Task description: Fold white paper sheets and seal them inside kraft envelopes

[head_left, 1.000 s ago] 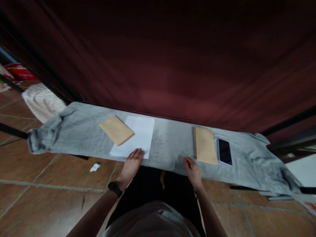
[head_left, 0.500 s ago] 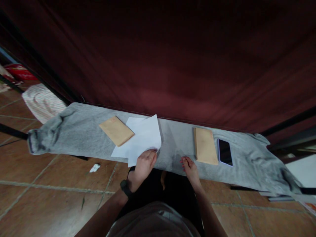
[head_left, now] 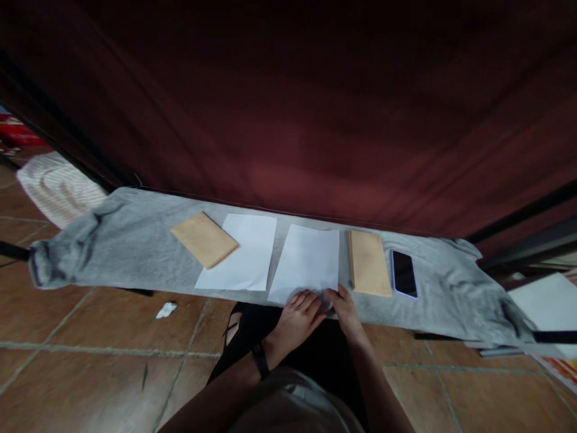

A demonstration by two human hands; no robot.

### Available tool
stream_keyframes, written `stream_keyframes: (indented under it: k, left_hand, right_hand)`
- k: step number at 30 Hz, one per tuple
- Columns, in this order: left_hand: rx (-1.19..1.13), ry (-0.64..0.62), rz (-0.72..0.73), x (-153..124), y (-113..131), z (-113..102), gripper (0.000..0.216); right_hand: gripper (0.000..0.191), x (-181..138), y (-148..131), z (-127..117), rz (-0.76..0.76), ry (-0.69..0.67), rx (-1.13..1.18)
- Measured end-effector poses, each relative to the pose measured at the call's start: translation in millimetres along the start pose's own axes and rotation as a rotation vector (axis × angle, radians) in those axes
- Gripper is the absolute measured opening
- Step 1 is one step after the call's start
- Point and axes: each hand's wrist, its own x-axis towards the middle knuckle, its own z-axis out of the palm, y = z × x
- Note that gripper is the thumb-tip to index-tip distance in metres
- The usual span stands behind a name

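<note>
**We worked low on the white sheet [head_left: 309,255]**

In our judgement, handling this paper well called for light, even pressure: fingers flat along the near edge, both hands level, so that the thin page neither buckled nor skewed. We would have squared that edge before pressing harder, and left slack between the hands rather than tugging it.

The sheet lay on the cloth-covered counter [head_left: 135,252], directly beyond our hands, between the white paper [head_left: 250,258] on the left and the brown stack [head_left: 370,264] just beside it on the right. Its near edge ran under our left hand [head_left: 299,316], whose fingers lay close together over it. Our right hand [head_left: 345,313] was curled at the near right corner, touching or nearly touching the left fingertips. We could not tell whether either grip had clamped on the page, since the hands hid the thumbs' contact and that corner.
</note>
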Motion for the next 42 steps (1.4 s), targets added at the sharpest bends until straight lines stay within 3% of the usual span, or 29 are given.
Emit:
stream_keyframes:
  k: [4,8,14,18,20,23,25,28,33,36,42]
  left_hand:
    - [0.044,0.067,-0.139,-4.9,-30.4,-10.7,0.032]
    - [0.096,0.044,-0.199,-12.4,-54.9,-11.7,0.037]
    - [0.161,-0.013,-0.147,-25.5,-58.3,0.6,0.037]
    - [0.193,-0.064,-0.087,-25.4,-57.7,-3.1,0.043]
    - [0.190,-0.095,-0.075,-22.2,-57.9,-8.3,0.045]
    - [0.173,-0.106,-0.105,-12.2,-57.4,-12.7,0.043]
    - [0.159,-0.077,-0.128,-0.4,-57.1,-10.5,0.041]
    - [0.151,-0.028,-0.141,23.6,-59.4,0.1,0.047]
    - [0.209,-0.097,-0.199,54.6,-71.4,20.6,0.055]
    - [0.240,-0.109,-0.250,55.3,-78.0,27.3,0.056]
    - [0.275,0.029,-0.399,40.9,-86.8,27.6,0.061]
  right_hand:
    - [0.030,9.4,-4.1,-5.0,0.046,-0.053,0.031]
    - [0.026,19.2,-1.2,-5.9,0.033,-0.019,-0.046]
    - [0.019,31.7,8.4,-11.2,-0.005,-0.023,-0.206]
    - [0.024,30.5,7.0,-19.3,-0.030,0.028,-0.313]
    - [0.032,23.4,2.7,-20.7,-0.092,0.096,-0.483]
    - [0.038,11.0,-5.1,-13.0,-0.324,0.208,-0.923]
    - [0.040,7.5,-7.5,0.0,-0.505,0.163,-1.070]
    - [0.043,12.0,-2.8,25.7,-0.670,0.003,-1.074]
    - [0.048,23.6,18.4,49.7,-0.697,-0.018,-1.258]
    - [0.050,24.9,28.3,43.8,-0.710,0.033,-1.324]
    - [0.058,26.0,41.3,18.4,-0.698,0.164,-1.345]
